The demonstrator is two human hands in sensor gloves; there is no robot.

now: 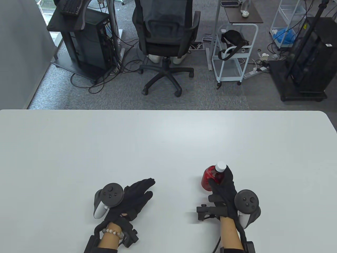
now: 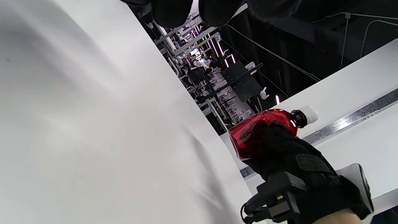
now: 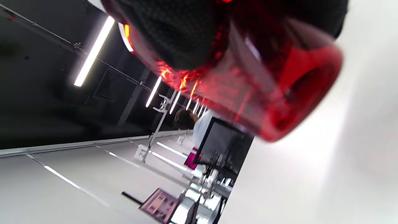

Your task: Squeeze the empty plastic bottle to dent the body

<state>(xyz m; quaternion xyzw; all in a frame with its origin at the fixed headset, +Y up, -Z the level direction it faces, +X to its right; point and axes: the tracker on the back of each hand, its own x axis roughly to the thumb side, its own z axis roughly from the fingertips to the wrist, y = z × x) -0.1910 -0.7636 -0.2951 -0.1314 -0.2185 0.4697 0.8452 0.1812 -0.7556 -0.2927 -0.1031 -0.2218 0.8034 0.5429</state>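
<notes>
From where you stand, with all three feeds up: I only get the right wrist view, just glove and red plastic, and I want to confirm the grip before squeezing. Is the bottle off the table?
Observer: It looks that way. In the left wrist view the red bottle is tilted in the right hand, and its base seems clear of the table.
Operator: Is the cap on?
Observer: Yes, a white cap closes the neck.
Operator: Where is the other hand?
Observer: The left hand rests on the table, apart from the bottle, holding nothing.
</notes>
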